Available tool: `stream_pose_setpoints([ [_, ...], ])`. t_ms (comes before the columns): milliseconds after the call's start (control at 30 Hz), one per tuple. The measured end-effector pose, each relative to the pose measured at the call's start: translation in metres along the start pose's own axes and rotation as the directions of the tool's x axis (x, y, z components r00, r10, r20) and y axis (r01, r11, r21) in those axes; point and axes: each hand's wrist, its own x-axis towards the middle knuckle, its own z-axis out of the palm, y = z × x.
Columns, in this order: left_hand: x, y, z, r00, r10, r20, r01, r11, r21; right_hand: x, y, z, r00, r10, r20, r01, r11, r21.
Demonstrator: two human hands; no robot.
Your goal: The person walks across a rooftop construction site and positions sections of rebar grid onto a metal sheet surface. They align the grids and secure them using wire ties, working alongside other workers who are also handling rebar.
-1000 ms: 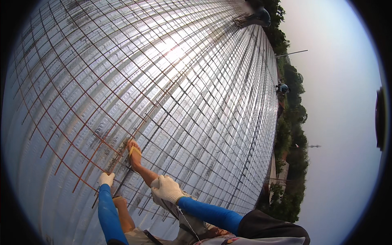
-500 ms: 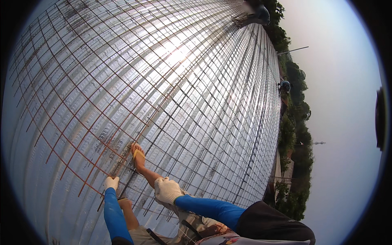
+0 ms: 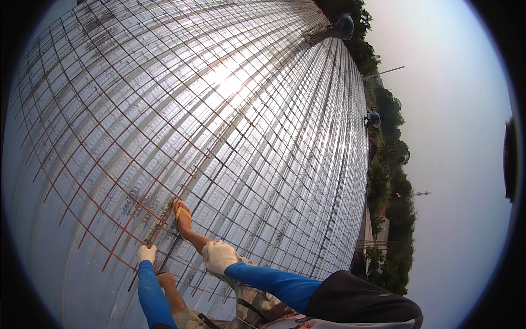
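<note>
A grid of thin steel bars lies over ribbed, shiny metal decking. My left hand, in a white knit glove, is closed at the mesh's near edge, around the end of a rusty bar; its fingertips are partly hidden. My right hand, gloved alike, rests over my bent knee with its fingers curled in. What it may hold is hidden. Ahead of the knee, my foot in a yellow flip-flop stands on the mesh.
Rusty bar ends stick out along the near left edge. One person bends over the mesh at the far end. Another person is at the right edge, before trees. Sun glare lies on the decking mid-view.
The view has shifted slightly, so the far people and trees appear further left. My left hand stays at the mesh edge, and my right hand keeps its place at the knee.
</note>
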Motion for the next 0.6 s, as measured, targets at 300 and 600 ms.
stream_pose_setpoints([
  [300, -0.031, 0.009, -0.031, 0.999, -0.043, 0.022, 0.040, 0.992, 0.116, -0.007, -0.014, -0.007, 0.998, -0.027, 0.061, 0.029, 0.999, -0.030],
  [600, -0.036, 0.014, -0.029, 0.998, 0.017, -0.052, -0.012, 0.996, 0.093, 0.010, -0.006, 0.014, 0.999, -0.039, 0.018, 0.040, 0.999, -0.014],
])
